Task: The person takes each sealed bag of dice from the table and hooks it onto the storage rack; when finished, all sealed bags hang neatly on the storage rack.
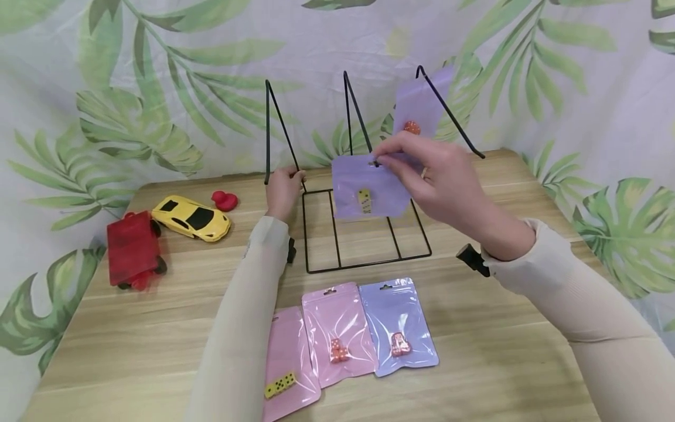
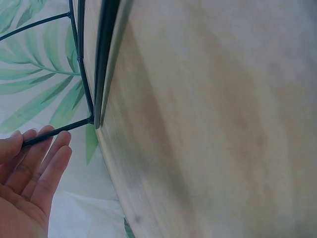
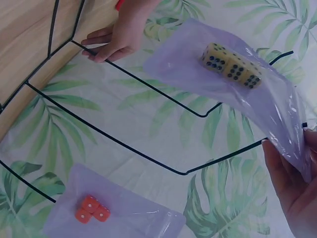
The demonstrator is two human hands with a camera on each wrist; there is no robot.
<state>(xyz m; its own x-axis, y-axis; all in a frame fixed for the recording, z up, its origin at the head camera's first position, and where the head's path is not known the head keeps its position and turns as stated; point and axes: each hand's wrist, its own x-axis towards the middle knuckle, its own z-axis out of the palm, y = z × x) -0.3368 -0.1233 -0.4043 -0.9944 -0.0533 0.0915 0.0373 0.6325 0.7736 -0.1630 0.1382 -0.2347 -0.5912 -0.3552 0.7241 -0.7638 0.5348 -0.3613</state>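
My right hand [image 1: 440,181] pinches the top edge of a purple zip bag [image 1: 345,176] with yellow dice [image 1: 365,201] inside. The bag's hang hole is right at the tip of the middle prong of a black wire rack [image 1: 368,262]. With thumb and fingers, my left hand [image 1: 283,190] grips the rack's left upright wire low down, at the back of the table; the left wrist view shows this left hand [image 2: 29,173] around the wire. Another purple bag [image 1: 422,97] with orange-red dice hangs on the right prong, and the left prong [image 1: 267,129] carries no bag.
Two pink bags [image 1: 337,310] and a blue bag [image 1: 398,310] with dice lie in front of the rack. Left of it are a yellow toy car [image 1: 192,218], a red toy vehicle [image 1: 134,249] and a small red toy [image 1: 225,201]. A leaf-patterned cloth [image 1: 211,35] hangs behind the table.
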